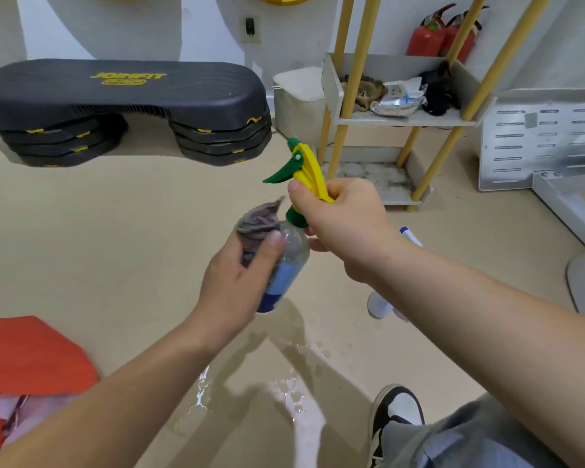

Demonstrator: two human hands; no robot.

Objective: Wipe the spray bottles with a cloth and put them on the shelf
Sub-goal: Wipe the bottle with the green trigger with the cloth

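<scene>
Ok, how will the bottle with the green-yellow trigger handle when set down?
Probably slippery: a puddle lies beneath the spray bottle. Likely light, since the right hand carries it by the trigger head while the left hand holds the cloth against it. Narrow and tall, so tippy.

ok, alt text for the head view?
A person's right hand grips the yellow-green trigger head of a clear spray bottle while the left hand holds a grey cloth against its body. A shelf stands behind; water pools on the floor.

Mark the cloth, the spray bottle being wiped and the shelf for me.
cloth [259,221]: head view, bunched top fold
spray bottle [296,241]: head view, clear shoulder
shelf [436,121]: head view, middle tier's front edge
</scene>
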